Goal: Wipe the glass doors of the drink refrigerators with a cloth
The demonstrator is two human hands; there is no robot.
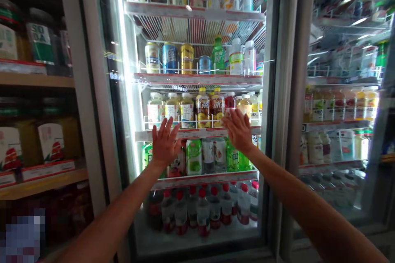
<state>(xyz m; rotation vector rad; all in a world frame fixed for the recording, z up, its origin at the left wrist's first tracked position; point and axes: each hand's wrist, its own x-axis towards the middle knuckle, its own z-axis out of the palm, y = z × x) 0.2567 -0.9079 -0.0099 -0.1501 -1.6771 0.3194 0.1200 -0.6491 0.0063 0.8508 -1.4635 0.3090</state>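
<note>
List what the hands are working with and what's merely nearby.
At the hands:
left hand and right hand, open against the glass cooler door
bottled teas behind it

Merely nearby:
red-capped bottles
next cooler door
wooden shelf

Wooden shelves [37, 80] stand at the left, stocked with large jars [40, 43] and red-edged price strips [47, 170]. A pale grey pillar [83, 82] rises beside them, and a bright white light strip [125, 49] runs down a door edge. A glass-door cooler [339, 102] stands at the right, its panes streaked with reflected lights.
</note>
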